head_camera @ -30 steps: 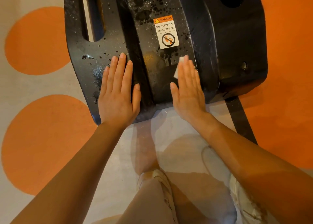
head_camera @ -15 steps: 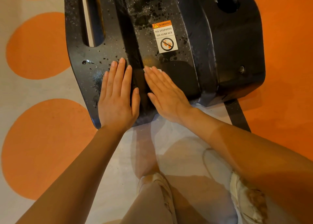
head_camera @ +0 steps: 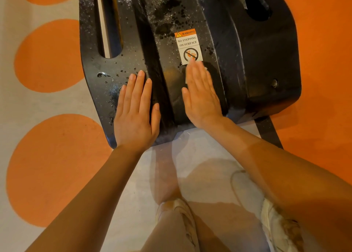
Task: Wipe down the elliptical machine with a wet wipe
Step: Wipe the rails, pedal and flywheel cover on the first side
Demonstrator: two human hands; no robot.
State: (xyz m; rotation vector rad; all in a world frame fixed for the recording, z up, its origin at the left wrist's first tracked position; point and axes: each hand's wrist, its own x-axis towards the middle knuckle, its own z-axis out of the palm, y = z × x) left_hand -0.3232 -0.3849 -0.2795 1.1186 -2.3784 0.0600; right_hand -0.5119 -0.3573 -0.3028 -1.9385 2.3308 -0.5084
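Observation:
The black plastic base cover of the elliptical machine (head_camera: 247, 65) fills the upper part of the head view, speckled with dust and dark wet spots. My left hand (head_camera: 134, 112) lies flat on its near left part, fingers straight. My right hand (head_camera: 202, 95) presses flat on the middle panel, fingertips reaching the lower edge of a white and orange warning sticker (head_camera: 187, 47). A white wet wipe (head_camera: 205, 69) is mostly hidden under this hand; only small edges peek out beside the fingers.
The machine stands on a floor (head_camera: 47, 57) of pale grey with large orange circles, and plain orange at the right. A black strap or bar (head_camera: 267, 131) runs out from under the cover's near right edge. My legs and pale shoes (head_camera: 282, 227) are below.
My right hand has slid with the wipe from the left side of the middle panel back to the right and up toward the sticker. My left hand has stayed in place.

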